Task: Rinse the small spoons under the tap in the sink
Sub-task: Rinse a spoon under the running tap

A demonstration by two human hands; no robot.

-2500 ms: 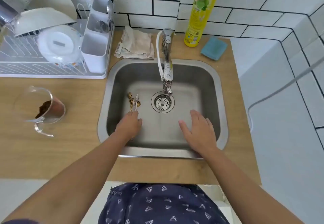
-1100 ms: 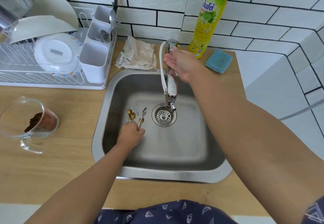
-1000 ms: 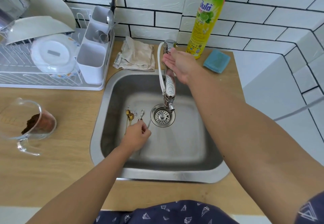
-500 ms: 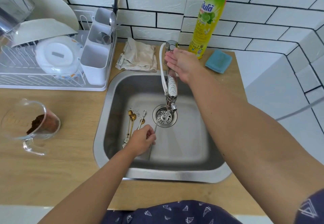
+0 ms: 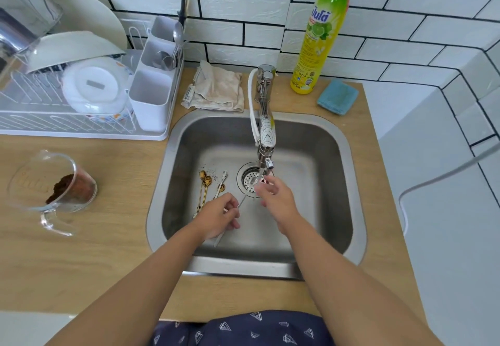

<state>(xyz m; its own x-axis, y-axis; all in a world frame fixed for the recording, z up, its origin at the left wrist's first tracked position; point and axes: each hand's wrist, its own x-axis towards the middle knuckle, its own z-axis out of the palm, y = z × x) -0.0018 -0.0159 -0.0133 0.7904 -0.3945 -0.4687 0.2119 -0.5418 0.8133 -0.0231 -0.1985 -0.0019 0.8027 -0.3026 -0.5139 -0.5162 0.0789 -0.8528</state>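
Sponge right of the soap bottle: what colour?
Light blue sponge, seen in the head view, lying on the wooden counter.

A light wooden bench (image 5: 81,251) runs along a white tiled wall, with a steel sink (image 5: 349,183) set into it. At its back left stands a white dish rack (image 5: 81,126) holding plates and a cutlery caddy. In front of the rack a glass measuring jug (image 5: 51,191) with brown grounds lies tilted on the wood. Behind the sink lie a crumpled cloth (image 5: 216,88), an upright yellow-green dish soap bottle (image 5: 319,37) and a blue sponge (image 5: 337,97).
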